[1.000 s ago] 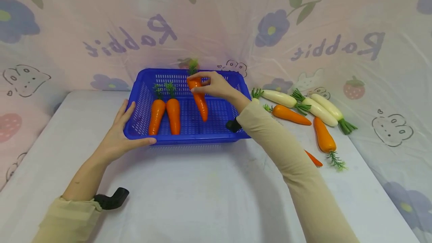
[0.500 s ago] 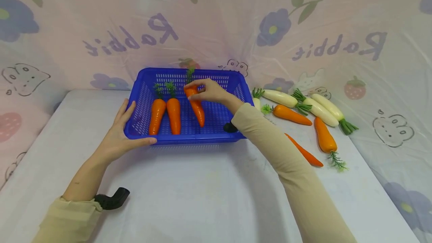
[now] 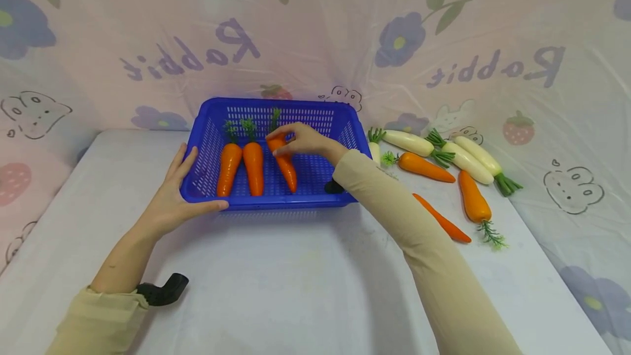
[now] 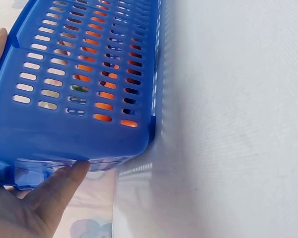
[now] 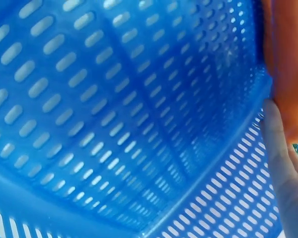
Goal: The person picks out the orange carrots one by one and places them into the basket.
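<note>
A printed cloth backdrop (image 3: 315, 59) with mirrored "Rabbit" lettering rises behind the far edge of a white-covered table (image 3: 276, 278). Toward that edge, left of the table's middle, sits a blue slotted basket (image 3: 296, 201), its long sides running left to right. The person's left hand (image 3: 167, 201) rests on the basket's near-left corner, fingers spread rather than curled, against the left end, thumb laid along the near rim. The right hand (image 3: 303, 140) reaches in over the right end and pinches the held carrot (image 3: 286, 169) by its thick top, between thumb and fingers. That carrot is inside the basket, near the middle, and hangs from the grip toward the near rim: its long axis runs from the leafy top by the far wall down to a tip slanting slightly right. Its line roughly matches that of the left carrot (image 3: 229, 170) and the middle carrot (image 3: 254, 169), which lie side by side on the basket floor with their leaves to the far wall; a gap parts it from the middle one. Whether its tip touches the floor I cannot tell. The right hand is clearly the nearer, since those two carrots lie between it and the left. Outside, toward the table's far-right corner and right edge, are white radishes (image 3: 468, 163) and three more carrots, among them a slim carrot (image 3: 443, 219) beside the right sleeve.
</note>
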`<control>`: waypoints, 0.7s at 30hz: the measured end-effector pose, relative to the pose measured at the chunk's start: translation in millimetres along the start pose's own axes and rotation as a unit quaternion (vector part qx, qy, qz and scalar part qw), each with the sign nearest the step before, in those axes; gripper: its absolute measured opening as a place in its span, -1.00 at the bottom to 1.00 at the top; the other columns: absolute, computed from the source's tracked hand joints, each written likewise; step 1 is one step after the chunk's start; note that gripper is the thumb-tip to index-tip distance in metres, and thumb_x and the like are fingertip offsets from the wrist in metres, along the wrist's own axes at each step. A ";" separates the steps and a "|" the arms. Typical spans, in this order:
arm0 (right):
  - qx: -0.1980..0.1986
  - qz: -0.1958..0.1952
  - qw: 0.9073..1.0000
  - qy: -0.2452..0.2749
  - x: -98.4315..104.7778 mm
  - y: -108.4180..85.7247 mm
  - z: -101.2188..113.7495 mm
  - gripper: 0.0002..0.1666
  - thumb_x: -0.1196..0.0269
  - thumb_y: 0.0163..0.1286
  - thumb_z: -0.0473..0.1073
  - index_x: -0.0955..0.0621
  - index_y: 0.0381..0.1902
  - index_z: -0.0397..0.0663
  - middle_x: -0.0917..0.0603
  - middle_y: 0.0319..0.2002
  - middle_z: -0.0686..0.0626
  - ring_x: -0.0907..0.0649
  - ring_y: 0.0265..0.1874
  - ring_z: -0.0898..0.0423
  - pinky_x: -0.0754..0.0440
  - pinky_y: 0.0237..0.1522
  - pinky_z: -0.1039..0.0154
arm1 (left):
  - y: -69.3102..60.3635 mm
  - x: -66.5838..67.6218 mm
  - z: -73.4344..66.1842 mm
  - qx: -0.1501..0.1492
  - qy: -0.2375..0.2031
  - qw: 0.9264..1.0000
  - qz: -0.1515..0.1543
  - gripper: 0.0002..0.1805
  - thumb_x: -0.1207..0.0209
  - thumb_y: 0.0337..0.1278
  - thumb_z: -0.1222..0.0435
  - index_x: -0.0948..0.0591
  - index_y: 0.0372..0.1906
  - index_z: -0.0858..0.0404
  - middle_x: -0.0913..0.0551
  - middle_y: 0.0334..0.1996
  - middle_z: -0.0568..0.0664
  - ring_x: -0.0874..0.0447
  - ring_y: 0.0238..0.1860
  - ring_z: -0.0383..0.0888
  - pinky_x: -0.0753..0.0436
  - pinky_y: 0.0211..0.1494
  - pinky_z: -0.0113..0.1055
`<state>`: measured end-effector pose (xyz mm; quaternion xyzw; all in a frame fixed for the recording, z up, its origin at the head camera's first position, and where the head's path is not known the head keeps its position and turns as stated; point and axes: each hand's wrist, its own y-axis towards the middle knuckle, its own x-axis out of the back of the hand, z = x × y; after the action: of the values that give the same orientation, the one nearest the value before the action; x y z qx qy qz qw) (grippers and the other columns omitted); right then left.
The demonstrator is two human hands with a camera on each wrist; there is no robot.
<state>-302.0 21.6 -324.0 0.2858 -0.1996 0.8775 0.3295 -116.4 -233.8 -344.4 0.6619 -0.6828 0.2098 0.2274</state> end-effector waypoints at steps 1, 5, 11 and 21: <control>0.001 0.003 1.000 -0.003 -0.6 0.6 -0.3 -0.50 -0.31 0.28 -0.12 -0.58 0.20 0.04 -0.54 0.17 -0.08 -0.57 -0.03 -0.01 -0.64 -0.01 0.22 | 0.0 0.2 -0.1 0.000 0.002 1.000 0.000 0.28 -0.44 -0.13 0.04 0.26 0.53 -0.07 0.51 0.53 -0.14 0.49 0.51 0.26 0.17 0.30 0.52; 0.003 0.021 1.000 -0.016 -2.8 3.8 -1.6 -0.49 -0.31 0.28 -0.11 -0.57 0.21 0.03 -0.53 0.19 -0.07 -0.56 -0.03 0.00 -0.62 -0.01 0.25 | 0.5 1.3 0.5 -0.002 0.005 1.000 0.002 0.28 -0.44 -0.13 0.04 0.27 0.53 -0.08 0.51 0.52 -0.15 0.49 0.51 0.25 0.18 0.31 0.51; -0.011 0.032 0.999 -0.033 -5.5 7.2 -3.0 -0.48 -0.31 0.29 -0.10 -0.57 0.22 0.04 -0.50 0.23 -0.07 -0.54 -0.02 0.03 -0.60 0.02 0.25 | 1.3 0.6 1.5 -0.003 0.003 1.000 0.004 0.28 -0.44 -0.12 0.05 0.27 0.53 -0.09 0.52 0.52 -0.14 0.50 0.51 0.26 0.18 0.30 0.52; -0.020 0.042 0.997 -0.054 -11.6 12.0 -3.1 -0.46 -0.32 0.27 -0.14 -0.55 0.23 0.03 -0.48 0.23 -0.10 -0.51 0.03 0.00 -0.63 0.01 0.26 | 0.7 0.4 2.9 0.000 0.003 1.000 0.003 0.28 -0.44 -0.12 0.05 0.27 0.53 -0.11 0.52 0.52 -0.17 0.51 0.51 0.23 0.17 0.31 0.51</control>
<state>-304.2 9.4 -335.7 0.3172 -0.2462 0.8697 0.2871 -117.2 -235.8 -346.5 0.6590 -0.6841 0.2127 0.2291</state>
